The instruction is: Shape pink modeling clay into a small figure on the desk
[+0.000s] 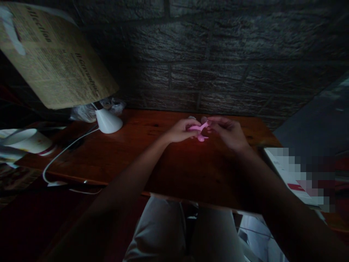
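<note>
Above the wooden table, my left hand (182, 131) is closed around a pink, soft-looking piece (201, 128) whose exact kind I cannot make out. A narrow strip of it reaches across to my right hand (230, 134). The right thumb and fingers pinch the far end of that strip. Just below the strip, a rounded pink lump with a small point (201, 138) shows beside the left fingertips. Whether the lump is joined to the strip is unclear. Small pale round shapes behind the fingers are too dim to name.
A lamp with a newsprint shade (62, 62) and white base (109, 122) stands at left, its white cord (68, 145) running over the table edge. Farther left lies a paper cup (29, 141). A white box or booklet (283, 171) lies at right. A brick-patterned wall (185, 47) rises behind.
</note>
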`<state>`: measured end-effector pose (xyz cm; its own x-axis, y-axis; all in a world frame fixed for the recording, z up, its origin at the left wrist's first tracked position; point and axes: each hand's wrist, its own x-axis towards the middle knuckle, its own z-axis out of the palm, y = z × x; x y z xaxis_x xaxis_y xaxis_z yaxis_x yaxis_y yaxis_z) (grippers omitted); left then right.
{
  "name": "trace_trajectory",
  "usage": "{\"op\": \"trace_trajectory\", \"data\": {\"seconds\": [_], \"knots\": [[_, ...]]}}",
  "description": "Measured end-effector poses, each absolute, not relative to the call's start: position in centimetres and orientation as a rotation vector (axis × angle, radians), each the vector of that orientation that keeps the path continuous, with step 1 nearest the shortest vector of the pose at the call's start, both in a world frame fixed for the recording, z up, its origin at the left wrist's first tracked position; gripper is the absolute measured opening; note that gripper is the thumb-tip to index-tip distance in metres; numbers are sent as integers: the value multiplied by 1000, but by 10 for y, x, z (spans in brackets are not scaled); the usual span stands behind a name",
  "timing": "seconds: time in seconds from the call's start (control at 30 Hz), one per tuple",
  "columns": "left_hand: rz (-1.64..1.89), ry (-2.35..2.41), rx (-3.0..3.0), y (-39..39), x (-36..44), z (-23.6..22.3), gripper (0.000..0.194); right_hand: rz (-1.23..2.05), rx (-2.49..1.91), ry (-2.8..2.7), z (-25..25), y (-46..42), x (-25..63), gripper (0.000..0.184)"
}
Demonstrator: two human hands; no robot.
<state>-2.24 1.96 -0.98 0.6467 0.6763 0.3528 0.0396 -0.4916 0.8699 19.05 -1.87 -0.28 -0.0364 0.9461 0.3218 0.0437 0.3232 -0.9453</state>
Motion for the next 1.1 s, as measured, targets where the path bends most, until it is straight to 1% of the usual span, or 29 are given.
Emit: {"op": "trace_trajectory", "data": {"seconds": [0.07, 0.17, 0.3, 0.4, 0.5, 0.6, 0.7, 0.77, 0.9, 1.0, 1.1], "knots": [[865, 563, 1917, 19, -20, -13, 20, 995, -982, -1412, -2, -20, 190, 37], [927, 550, 1925, 19, -17, -15, 29, 1020, -963, -1494, -1, -23, 187, 39], [1029, 546, 2015, 20, -17, -16, 34, 993, -921, -1599, -2, -26, 182, 35], [1032, 520, 2050, 20, -16, -16, 33, 977, -914, -1599, -2, -26, 182, 33], [1067, 554, 2084, 16, -13, -12, 25, 985, -910, -1501, 1, -25, 183, 29], [1166, 731, 2154, 14, -13, -5, 21, 1045, -885, -1315, 9, -27, 185, 23], [1214, 1041, 2230, 16, -20, 0, 22, 1163, -799, -1183, 20, -33, 185, 19], [1166, 1324, 2241, 20, -30, 1, 21, 1225, -766, -1154, 25, -37, 184, 19], [900, 1802, 2186, 27, -46, -2, 30, 1331, -808, -1186, 28, -43, 178, 26], [691, 1941, 2179, 28, -49, -6, 32, 1364, -856, -1226, 26, -44, 174, 34], [615, 1925, 2227, 26, -45, -8, 36, 1342, -859, -1236, 23, -43, 173, 38]]}}
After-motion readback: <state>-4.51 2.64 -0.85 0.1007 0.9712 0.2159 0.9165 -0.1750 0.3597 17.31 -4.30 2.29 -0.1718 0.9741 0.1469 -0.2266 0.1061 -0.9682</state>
